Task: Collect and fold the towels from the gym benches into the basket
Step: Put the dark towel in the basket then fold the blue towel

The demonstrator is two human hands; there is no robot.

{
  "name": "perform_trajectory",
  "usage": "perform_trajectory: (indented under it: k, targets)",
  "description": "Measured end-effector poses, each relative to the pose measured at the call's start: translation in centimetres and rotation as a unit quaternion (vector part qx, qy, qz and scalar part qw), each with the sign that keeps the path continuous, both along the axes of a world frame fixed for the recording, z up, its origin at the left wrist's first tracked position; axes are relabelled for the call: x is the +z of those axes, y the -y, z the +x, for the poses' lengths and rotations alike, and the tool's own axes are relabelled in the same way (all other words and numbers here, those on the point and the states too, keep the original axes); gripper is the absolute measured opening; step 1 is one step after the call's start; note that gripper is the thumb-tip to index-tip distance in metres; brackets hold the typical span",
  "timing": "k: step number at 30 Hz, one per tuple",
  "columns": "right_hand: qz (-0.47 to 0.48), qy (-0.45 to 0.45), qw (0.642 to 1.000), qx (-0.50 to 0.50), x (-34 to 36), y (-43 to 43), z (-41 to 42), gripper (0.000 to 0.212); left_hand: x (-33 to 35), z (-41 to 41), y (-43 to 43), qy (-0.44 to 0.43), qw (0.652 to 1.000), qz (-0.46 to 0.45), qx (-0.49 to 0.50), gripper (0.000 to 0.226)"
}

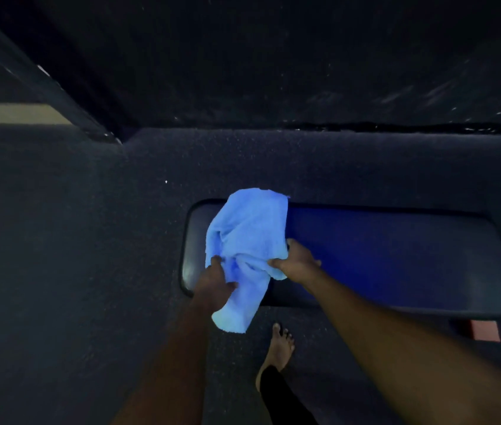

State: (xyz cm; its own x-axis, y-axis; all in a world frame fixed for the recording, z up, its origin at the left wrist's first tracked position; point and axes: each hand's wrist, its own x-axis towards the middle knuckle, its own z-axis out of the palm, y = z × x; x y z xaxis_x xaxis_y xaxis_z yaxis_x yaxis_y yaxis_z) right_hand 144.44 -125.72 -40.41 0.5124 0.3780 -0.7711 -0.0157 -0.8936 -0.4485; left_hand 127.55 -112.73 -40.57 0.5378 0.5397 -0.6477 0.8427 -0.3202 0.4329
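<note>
While the towel (249,228) is lying bunched across the left end of the desk (381,256), both hands are taking hold of its near side.

Towel: pale blue, crumpled. Its middle is resting on the pad, its far corner is reaching just past the far edge, and a tail is hanging off the near edge toward the floor (89,240).

Left hand (214,279): fingers are curling round a fold at the near-left, thumb pinching cloth. Right hand (296,263): fingers are clamping the near-right corner, with the heel lying over the pad. Holding two separate points is likely meant to spread the cloth flat for folding, or to lift it evenly without dragging.

Desk: padded, dark, rounded at the left corner. A long bare stretch is running to the right of the towel, which is offering room to lay it out.

Floor: dark and speckled, lying open on the left and the far side. A bare foot (281,345) is standing just beside the near edge, under the hanging tail.

Basket: not showing in view.
</note>
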Motion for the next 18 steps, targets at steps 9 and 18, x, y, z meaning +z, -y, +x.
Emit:
perform_trajectory:
  k: [9,18]
  targets:
    - [0.147,0.083,0.985,-0.027,9.0,-3.8,1.0,0.028,7.7,-1.7,-2.9,0.037,0.998,0.043,0.033,0.008]
    - [0.245,0.196,0.949,0.032,24.0,-4.9,-0.5,0.018,18.6,-7.9,-2.9,0.069,0.991,0.1,0.06,0.016]
